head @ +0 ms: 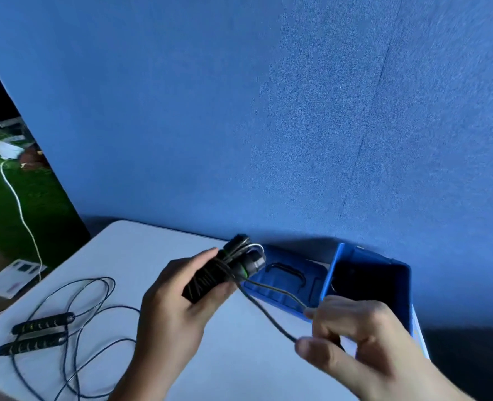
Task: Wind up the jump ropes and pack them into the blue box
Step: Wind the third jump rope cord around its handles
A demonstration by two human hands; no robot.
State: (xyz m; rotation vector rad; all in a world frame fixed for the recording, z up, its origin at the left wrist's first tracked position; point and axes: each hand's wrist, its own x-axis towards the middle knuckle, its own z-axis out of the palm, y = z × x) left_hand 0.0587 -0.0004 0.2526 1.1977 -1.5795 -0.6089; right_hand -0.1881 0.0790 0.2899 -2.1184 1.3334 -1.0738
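Observation:
My left hand (176,308) grips a pair of black jump rope handles (228,267) held together, with thin black cord wound round them. A loop of that cord (271,311) runs down to my right hand (352,334), which pinches it between thumb and fingers in front of the blue box (369,256). The box stands open by the wall, dark inside. A second jump rope (37,332) lies unwound on the white table (152,244) at the left, its two black handles side by side and its cord in loose loops.
The blue box lid (288,279) lies flat on the table just left of the box. A blue wall stands close behind. Beyond the table's left edge are green floor, a white cable (19,204) and papers.

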